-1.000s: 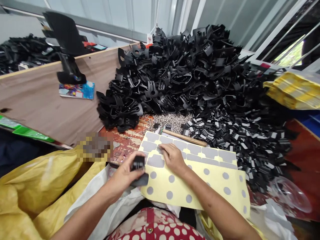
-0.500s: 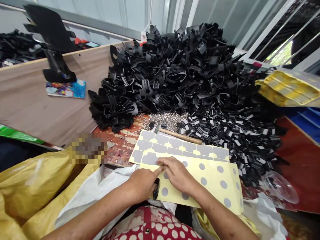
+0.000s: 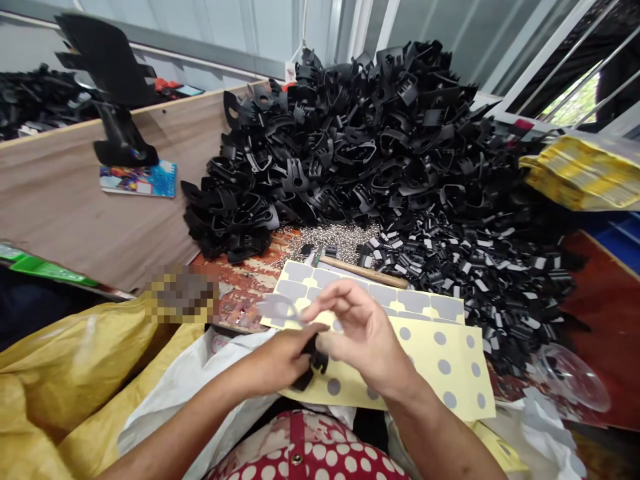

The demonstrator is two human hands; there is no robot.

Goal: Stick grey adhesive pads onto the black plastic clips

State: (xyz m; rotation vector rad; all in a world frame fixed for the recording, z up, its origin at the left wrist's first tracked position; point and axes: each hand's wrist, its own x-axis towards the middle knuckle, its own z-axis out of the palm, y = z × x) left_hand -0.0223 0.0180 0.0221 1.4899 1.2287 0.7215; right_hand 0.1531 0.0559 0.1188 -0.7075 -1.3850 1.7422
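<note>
Lifting the right hand (image 3: 363,337) up off the dotted yellow sheet (image 3: 463,347) and opening a gap above it, after reaching down to it a moment ago. Showing a blurred grey patch (image 3: 277,307) just beyond the right fingertips, seemingly free of its backing; too smeared to tell whether actually pinched. Drawing the left hand (image 3: 280,360) back slightly too, gripping a black plastic piece (image 3: 319,360) over the sheet's near left corner. Bringing the two hands close together, so apparently shifting attention from sheet to black piece. Overlapping the grey-patched sheet (image 3: 385,293) with the dotted one, on the near part of the worn red tabletop (image 3: 233,277). Lying just beyond, a hammer (image 3: 370,272); rising at the far side, a heap of black clips (image 3: 350,143).
</note>
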